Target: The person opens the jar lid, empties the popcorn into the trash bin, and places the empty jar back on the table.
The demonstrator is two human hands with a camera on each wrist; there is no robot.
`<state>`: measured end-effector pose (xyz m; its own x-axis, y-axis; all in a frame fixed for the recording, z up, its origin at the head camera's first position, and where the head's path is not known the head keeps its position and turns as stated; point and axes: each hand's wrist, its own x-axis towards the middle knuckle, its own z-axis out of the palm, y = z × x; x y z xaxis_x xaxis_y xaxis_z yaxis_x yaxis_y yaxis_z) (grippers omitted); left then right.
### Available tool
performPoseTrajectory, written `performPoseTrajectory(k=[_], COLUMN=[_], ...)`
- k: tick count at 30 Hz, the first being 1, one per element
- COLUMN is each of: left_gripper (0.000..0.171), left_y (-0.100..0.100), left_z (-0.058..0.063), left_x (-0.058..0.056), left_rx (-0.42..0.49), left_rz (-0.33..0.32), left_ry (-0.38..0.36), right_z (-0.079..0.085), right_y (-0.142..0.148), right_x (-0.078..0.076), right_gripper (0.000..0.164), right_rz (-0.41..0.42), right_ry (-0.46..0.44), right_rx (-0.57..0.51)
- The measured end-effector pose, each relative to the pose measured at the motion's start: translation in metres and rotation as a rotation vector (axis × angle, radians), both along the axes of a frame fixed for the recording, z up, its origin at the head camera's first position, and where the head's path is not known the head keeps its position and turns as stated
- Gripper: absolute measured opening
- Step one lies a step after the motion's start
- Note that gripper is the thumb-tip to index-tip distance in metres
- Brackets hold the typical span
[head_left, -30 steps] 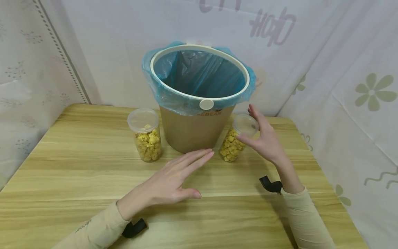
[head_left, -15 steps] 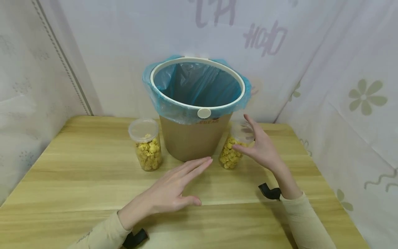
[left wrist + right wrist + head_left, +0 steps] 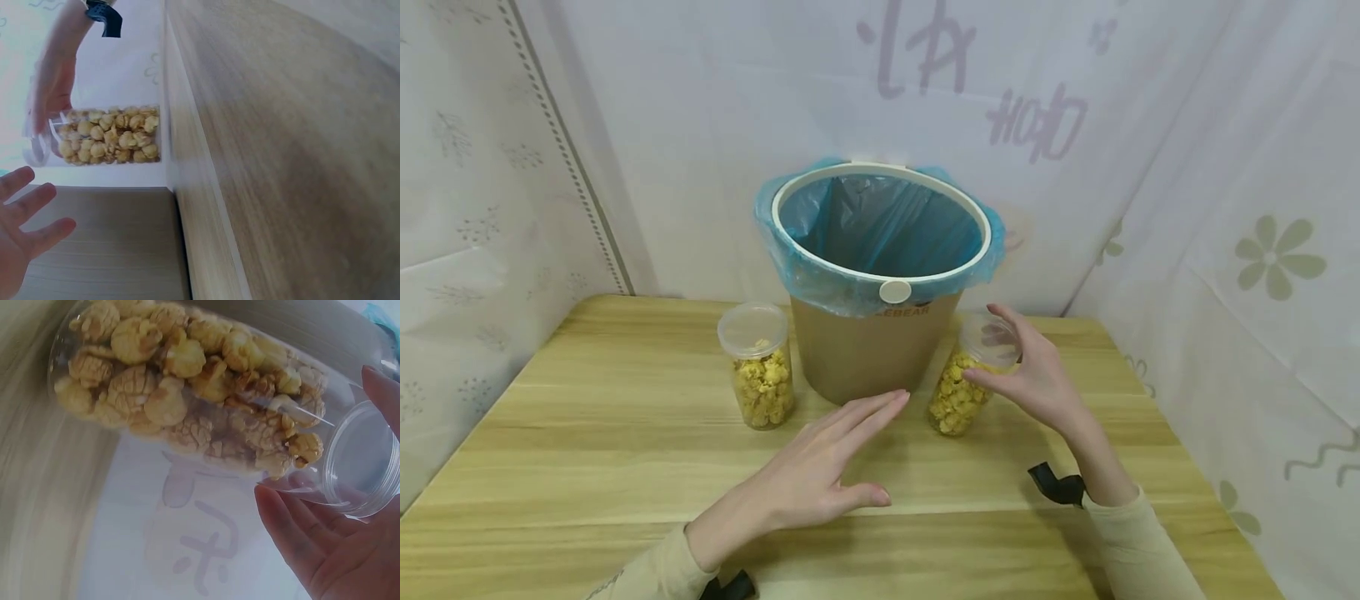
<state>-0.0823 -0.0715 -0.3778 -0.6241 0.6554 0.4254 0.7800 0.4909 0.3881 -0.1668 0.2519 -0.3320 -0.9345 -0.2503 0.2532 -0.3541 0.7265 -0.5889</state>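
My right hand (image 3: 1037, 383) curls round the upper part of a clear jar of yellow popcorn (image 3: 957, 400), fingers behind it and thumb in front. In the right wrist view the fingertips (image 3: 269, 497) meet the jar's side just below its lid (image 3: 362, 459); how firmly they press cannot be told. This jar stands on the table. My left hand (image 3: 820, 471) hovers palm down with fingers straight, apart from everything. A second popcorn jar (image 3: 763, 387) stands farther left. Between the jars is a brown trash bin (image 3: 865, 354) with a blue liner bag (image 3: 820, 287).
The wooden table (image 3: 587, 467) carries the bin and both jars. White patterned cloth (image 3: 715, 100) hangs behind and at both sides. A white ring (image 3: 778, 208) holds the bag on the bin's mouth. Black pieces (image 3: 1056, 483) sit at both wrists.
The head view has tilted up, so the scene sits lower. My right hand has moved slightly left and closer round the right jar. My left hand has barely moved.
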Motion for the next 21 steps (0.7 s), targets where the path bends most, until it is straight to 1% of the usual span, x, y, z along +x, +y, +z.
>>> performPoseTrajectory(k=[3, 8, 15, 21], left_gripper=[0.091, 0.089, 0.093, 0.092], left_y=[0.0, 0.0, 0.002, 0.004], left_z=[0.0, -0.001, -0.002, -0.002], left_x=[0.0, 0.001, 0.002, 0.002], left_rx=[0.01, 0.017, 0.045, 0.074], left_rz=[0.009, 0.033, 0.112, 0.139], left_ry=[0.006, -0.017, -0.06, -0.061], right_z=[0.004, 0.009, 0.018, 0.022], right_y=[-0.001, -0.005, -0.014, -0.023], right_x=[0.005, 0.013, 0.027, 0.04], right_gripper=[0.098, 0.096, 0.097, 0.097], right_rz=[0.003, 0.008, 0.045, 0.085], right_ry=[0.015, 0.045, 0.141, 0.213], right_rx=[0.006, 0.024, 0.038, 0.007])
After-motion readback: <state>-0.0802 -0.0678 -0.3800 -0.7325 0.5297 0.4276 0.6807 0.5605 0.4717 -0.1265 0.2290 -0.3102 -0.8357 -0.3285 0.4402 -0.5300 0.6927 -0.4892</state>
